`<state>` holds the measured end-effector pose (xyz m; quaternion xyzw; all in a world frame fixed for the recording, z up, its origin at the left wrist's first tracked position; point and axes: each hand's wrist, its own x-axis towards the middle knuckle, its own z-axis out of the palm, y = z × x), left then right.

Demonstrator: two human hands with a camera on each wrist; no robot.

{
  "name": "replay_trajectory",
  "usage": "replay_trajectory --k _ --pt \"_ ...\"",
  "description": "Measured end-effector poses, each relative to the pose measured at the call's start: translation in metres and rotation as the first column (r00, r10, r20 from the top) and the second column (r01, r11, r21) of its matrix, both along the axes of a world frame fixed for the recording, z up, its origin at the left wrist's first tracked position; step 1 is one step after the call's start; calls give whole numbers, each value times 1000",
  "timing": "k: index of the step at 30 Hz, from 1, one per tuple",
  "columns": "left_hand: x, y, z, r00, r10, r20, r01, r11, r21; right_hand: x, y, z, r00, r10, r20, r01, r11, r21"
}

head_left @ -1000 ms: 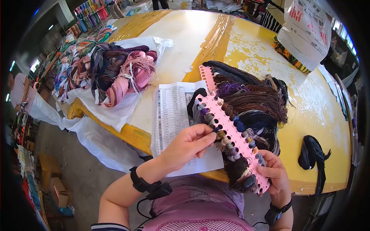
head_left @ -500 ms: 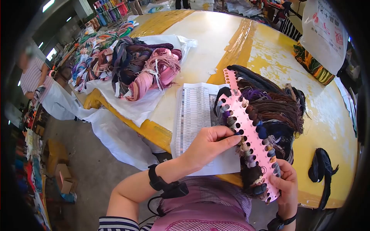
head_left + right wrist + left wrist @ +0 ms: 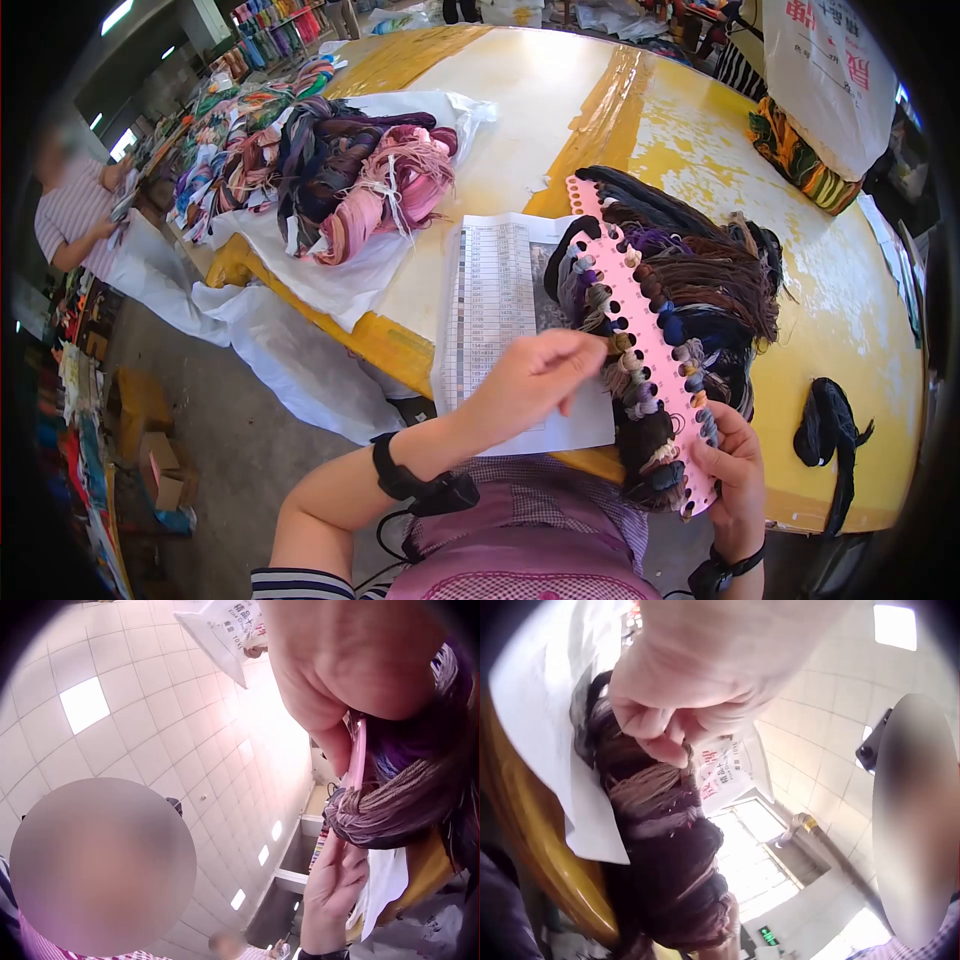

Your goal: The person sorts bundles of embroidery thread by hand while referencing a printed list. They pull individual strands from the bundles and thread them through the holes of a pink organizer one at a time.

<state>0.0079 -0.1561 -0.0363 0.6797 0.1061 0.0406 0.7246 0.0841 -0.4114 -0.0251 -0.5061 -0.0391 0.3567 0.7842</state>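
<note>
My right hand (image 3: 735, 455) grips the lower end of a long pink thread card (image 3: 660, 365), thumb on its face. Holes run along both long edges of the card, with small looped knots of thread in grey, brown, navy and gold. Dark skeins (image 3: 700, 265) hang from its right side over the table. At its left edge my left hand (image 3: 540, 380) has curled fingers, thumb and forefinger pinched together at an olive-brown thread knot (image 3: 621, 343). The left wrist view shows these fingertips right against the thread bundle (image 3: 645, 795). Fingers partly hide what is pinched.
Under my left hand lies a printed chart sheet (image 3: 490, 300). Pink and dark skeins (image 3: 365, 190) lie on white plastic at left. A black skein (image 3: 830, 425) rests at right, and a white bag (image 3: 830, 90) stands behind. Another person (image 3: 80, 215) stands at far left.
The view swung left, then slightly back. My left hand stayed at the card's left edge and now looks blurred, its fingertips by the olive-brown knot. My right hand keeps its hold on the card.
</note>
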Motion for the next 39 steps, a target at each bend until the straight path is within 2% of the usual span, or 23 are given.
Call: replay_trajectory --k 1,2,5,7,9,14,16,17,19,20,24,27,29,30,33,35,36,37,38,39 --pt "2 -4 -3 994 -109 5 108 978 -177 0 -1 -2 1000 21 -7 -21 1000 -10" --pt "2 -8 -1 991 -137 0 134 967 -217 0 -1 -3 999 39 -13 -39 999 -20" --pt "8 -9 -22 991 -103 91 115 984 -138 -2 4 3 1000 0 -27 0 1000 -4" --pt "8 -4 -24 986 -89 139 120 965 -232 0 -2 -4 1000 9 -20 -9 1000 -11" --pt "4 4 -15 990 -132 -42 110 930 -350 0 -2 -4 999 26 -45 -27 999 -21" --pt "4 -3 -10 998 -49 28 55 954 -294 0 1 -5 998 36 -61 -35 999 6" --pt "4 -7 -16 991 -132 -14 122 949 -292 -1 2 -7 998 35 -60 -35 999 8" --pt "4 -10 -17 993 -113 -18 104 954 -281 -1 4 -6 997 54 -63 -53 998 20" --pt "5 -15 -19 988 -150 23 146 893 -425 -3 3 -2 997 26 -67 -25 1000 19" --pt "2 -9 -7 966 -252 -53 201 868 -454 -5 2 1 998 24 -56 -22 999 32" --pt "6 -15 -7 977 -214 5 191 863 -467 -6 -1 4 999 11 -52 -9 999 45" --pt "6 -17 -10 984 -171 56 179 896 -407 -6 0 3 999 14 -49 -11 997 74" --pt "6 -22 -8 987 -73 146 137 858 -494 -6 2 3 999 5 -45 -2 998 68" --pt "6 -22 -7 987 -73 146 137 858 -495 -6 3 3 999 -4 -41 6 998 61" --pt "6 -20 -2 987 -131 93 160 858 -488 -5 7 5 999 27 -24 -25 996 80" --pt "7 -15 3 991 -133 -12 112 877 -468 -3 8 5 999 30 12 -31 997 66" --pt "7 -10 -1 993 -122 -8 112 937 -332 -2 9 5 999 28 33 -30 999 41" --pt "9 -7 -6 990 -138 -1 129 928 -350 0 9 4 998 50 42 -52 998 31" --pt "11 -5 -12 997 10 82 3 988 -153 0 8 2 998 48 38 -48 999 15" --pt "11 -3 -15 971 142 193 -152 988 40 1 7 0 998 47 35 -48 999 5"
